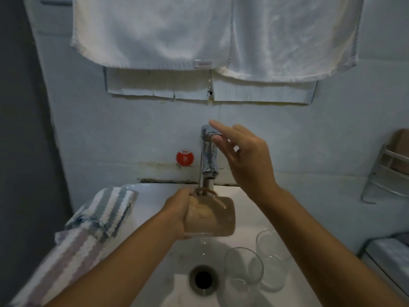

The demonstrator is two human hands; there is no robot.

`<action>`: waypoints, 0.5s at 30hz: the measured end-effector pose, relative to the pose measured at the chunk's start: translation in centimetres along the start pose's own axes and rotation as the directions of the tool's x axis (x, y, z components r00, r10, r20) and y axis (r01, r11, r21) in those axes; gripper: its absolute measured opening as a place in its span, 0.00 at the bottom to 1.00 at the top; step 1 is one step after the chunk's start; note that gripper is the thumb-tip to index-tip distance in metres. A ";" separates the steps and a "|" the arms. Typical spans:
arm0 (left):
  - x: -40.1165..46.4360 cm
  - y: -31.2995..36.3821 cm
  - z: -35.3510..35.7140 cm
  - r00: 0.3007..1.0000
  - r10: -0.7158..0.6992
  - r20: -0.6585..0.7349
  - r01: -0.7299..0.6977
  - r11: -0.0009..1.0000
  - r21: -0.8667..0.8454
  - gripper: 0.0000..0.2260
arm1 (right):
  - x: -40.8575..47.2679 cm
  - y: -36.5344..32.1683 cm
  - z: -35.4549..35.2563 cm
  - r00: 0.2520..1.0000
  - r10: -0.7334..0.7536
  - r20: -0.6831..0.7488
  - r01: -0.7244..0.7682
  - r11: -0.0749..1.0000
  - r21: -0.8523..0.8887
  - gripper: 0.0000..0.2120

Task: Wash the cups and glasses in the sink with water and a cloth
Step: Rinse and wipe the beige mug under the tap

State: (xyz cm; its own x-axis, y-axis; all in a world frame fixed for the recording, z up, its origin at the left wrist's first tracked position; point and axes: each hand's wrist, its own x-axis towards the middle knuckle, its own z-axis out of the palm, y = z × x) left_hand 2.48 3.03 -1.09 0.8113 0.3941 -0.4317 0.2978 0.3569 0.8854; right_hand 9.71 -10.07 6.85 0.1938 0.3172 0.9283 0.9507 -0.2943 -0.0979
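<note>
My left hand grips a beige mug on its side under the chrome tap, handle up. Water runs off the mug's lower edge into the white sink. My right hand is raised at the tap's lever, fingers extended and touching or just short of it. Two clear glasses stand upright in the sink at the right, near the drain. A striped cloth lies on the sink's left rim.
Two white towels hang on the wall above the tap. A round red sticker sits on the wall left of the tap. A metal rack stands at the right, with a tray below it.
</note>
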 end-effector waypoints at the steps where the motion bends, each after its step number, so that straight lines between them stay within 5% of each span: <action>1: 0.1 -0.3 0.0 1.000 -0.016 0.014 0.017 1.000 -0.004 0.12 | 0.3 0.1 0.2 1.000 -0.017 -0.026 0.017 1.000 -0.010 0.18; 15: 2.5 -1.3 -0.9 0.999 -0.045 -0.007 0.045 0.999 0.016 0.20 | 1.0 -0.5 1.4 0.976 -0.081 -0.200 0.068 0.995 -0.073 0.17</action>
State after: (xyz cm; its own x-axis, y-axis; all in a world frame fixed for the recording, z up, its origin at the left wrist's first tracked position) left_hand 3.68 4.33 -3.53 0.7935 0.3838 -0.4724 0.3419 0.3611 0.8676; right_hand 9.75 -8.35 7.30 0.0639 0.1530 0.9862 0.9415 -0.3369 -0.0087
